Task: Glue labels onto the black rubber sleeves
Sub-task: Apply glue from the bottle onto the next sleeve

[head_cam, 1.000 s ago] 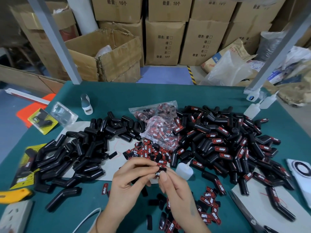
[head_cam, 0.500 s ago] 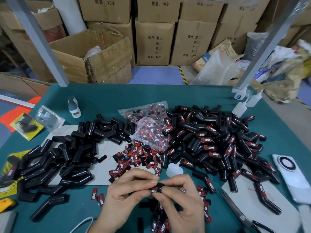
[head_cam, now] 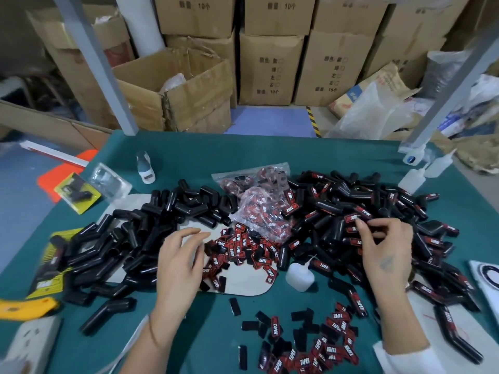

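Plain black rubber sleeves (head_cam: 121, 238) are heaped on the left of the green table (head_cam: 243, 155). Sleeves bearing red TAPER labels (head_cam: 378, 203) are heaped on the right. Loose red-and-black labels (head_cam: 243, 247) lie in the middle, and more labels (head_cam: 310, 349) lie near the front edge. A small white glue bottle (head_cam: 299, 278) lies between the two hands. My left hand (head_cam: 181, 257) hovers with fingers apart and nothing in it, beside the plain sleeves. My right hand (head_cam: 383, 247) reaches over the labelled heap, its curled fingertips touching a labelled sleeve (head_cam: 351, 218); motion blur hides the grip.
A clear bag of labels (head_cam: 259, 206) sits at centre back. Two more glue bottles (head_cam: 411, 179) stand at the back right by a metal post (head_cam: 442, 98). A yellow cutter (head_cam: 27, 306) and a power strip (head_cam: 27, 344) lie front left, a phone (head_cam: 486, 279) at the right edge.
My hands, pressed together on one sleeve near the front, have parted. The right hand swung out to the labelled heap; the left drew back toward the plain sleeves, now with nothing in it.
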### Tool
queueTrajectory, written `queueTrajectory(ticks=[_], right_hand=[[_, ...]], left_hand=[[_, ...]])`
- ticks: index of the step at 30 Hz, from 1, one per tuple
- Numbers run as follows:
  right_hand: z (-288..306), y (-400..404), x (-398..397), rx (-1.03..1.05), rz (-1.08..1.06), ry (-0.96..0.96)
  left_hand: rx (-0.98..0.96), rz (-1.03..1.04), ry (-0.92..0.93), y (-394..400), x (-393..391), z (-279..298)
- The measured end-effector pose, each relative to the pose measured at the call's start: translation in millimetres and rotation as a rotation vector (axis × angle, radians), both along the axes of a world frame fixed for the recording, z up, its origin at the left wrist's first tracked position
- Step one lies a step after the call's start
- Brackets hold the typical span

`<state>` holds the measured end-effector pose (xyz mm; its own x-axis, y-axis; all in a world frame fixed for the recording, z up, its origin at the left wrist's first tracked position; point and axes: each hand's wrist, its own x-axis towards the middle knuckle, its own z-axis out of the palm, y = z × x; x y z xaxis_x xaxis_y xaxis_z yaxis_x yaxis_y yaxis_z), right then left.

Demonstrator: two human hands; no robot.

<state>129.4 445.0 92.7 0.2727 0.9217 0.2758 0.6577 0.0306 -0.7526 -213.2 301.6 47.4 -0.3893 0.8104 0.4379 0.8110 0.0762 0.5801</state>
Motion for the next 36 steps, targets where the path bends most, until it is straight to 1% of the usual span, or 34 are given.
queueTrajectory(ticks=[2,4,6,10,12,15,19,23,25,26,27,30,32,34,35,36], right_hand=[[-1,-7,1,0.062,0.006,0.023],[-2,-21,1,0.103,0.031,0.042],[-3,-41,0,0.136,0.086,0.066],[-7,-82,-4,0.199,0.208,0.104],[-8,-97,-8,0.237,0.262,0.142],[-7,-111,-18,0.292,0.305,0.2],[-13,-119,-26,0.371,0.346,0.157],[-13,-124,-30,0.411,0.371,0.144],[-11,-126,-33,0.413,0.375,0.149],[-10,-127,-34,0.407,0.373,0.159],[-10,-128,-35,0.391,0.369,0.175],[-12,-128,-40,0.27,0.351,0.243],[-14,-127,-42,0.132,0.349,0.307],[-19,-123,-44,-0.026,0.352,0.31],[-23,-120,-44,-0.093,0.367,0.281],[-28,-118,-45,-0.152,0.387,0.253]], left_hand=[[-0.086,0.086,0.171,1,-12,-2],[-0.154,0.155,0.252,-1,-21,-3],[-0.146,0.21,0.298,-3,-29,-2],[-0.09,0.29,0.258,-6,-48,3],[-0.137,0.322,0.264,-10,-53,4],[-0.198,0.312,0.303,-13,-60,1],[-0.215,0.283,0.311,-13,-64,-1],[-0.139,0.309,0.35,-14,-62,1],[-0.017,0.276,0.318,-12,-61,3],[0.056,0.241,0.247,-11,-58,5],[0.119,0.199,0.121,-11,-54,10],[0.233,0.023,-0.46,-13,-30,25],[0.288,-0.138,-0.764,-13,-8,31],[0.275,-0.266,-1.086,-13,13,38],[0.244,-0.312,-1.264,-13,22,42],[0.204,-0.35,-1.402,-12,29,45]])
